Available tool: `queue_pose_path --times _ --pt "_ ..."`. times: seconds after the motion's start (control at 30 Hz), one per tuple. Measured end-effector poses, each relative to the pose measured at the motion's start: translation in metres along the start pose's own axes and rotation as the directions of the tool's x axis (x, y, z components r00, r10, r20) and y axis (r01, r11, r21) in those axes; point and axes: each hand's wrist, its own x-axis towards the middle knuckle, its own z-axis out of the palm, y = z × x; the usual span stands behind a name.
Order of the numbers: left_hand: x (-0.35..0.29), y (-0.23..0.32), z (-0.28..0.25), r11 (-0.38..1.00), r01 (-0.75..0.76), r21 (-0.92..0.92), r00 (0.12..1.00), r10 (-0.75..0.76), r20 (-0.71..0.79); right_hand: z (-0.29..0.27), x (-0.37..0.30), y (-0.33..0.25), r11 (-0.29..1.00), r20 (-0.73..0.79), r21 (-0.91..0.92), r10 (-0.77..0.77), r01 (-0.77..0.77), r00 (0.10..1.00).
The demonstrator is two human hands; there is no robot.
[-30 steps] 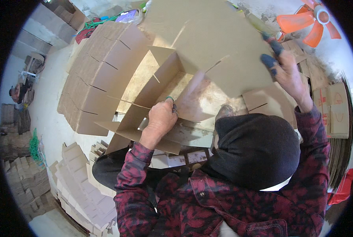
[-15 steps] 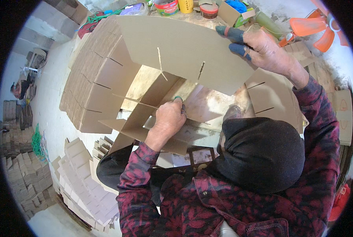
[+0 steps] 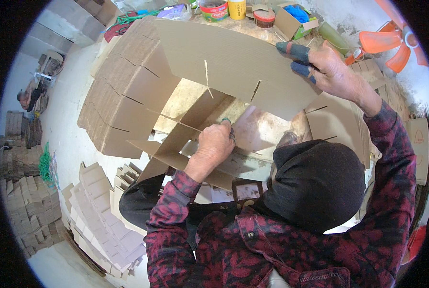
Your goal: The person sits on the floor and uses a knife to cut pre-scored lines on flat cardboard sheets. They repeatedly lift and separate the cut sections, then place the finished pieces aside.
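A wide slotted cardboard sheet (image 3: 238, 67) stands tilted in front of me. My right hand (image 3: 337, 74) grips its upper right edge, with dark finger covers on some fingers. Lower down, my left hand (image 3: 214, 146) is closed on a partly assembled cardboard divider (image 3: 195, 113) made of crossed strips. A green band shows near one of its fingertips. One crossing strip meets the big sheet close to its left slot; whether they are interlocked I cannot tell.
A thick stack of slotted cardboard sheets (image 3: 123, 91) stands at the left, with more sheets (image 3: 341, 125) at the right. Finished-looking dividers (image 3: 104, 216) lie lower left. Tubs (image 3: 214, 10), an open box (image 3: 291, 24) and an orange fan (image 3: 387, 41) are at the back.
The whole view has shifted slightly, so the background sits farther right. Both hands keep their holds on the cardboard, and little else differs.
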Motion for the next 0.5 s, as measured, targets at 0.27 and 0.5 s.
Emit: queue_pose_path --times 0.27,0.5 --pt "-0.002 0.007 0.003 1.000 -0.027 0.003 0.999 0.027 0.028 0.037 -0.015 0.020 0.995 0.016 0.095 -0.035 0.033 0.999" --pt "-0.004 0.003 0.005 0.999 -0.028 0.037 1.000 0.028 -0.013 0.112 -0.020 0.025 0.998 0.324 -0.057 -0.011 0.031 0.946"
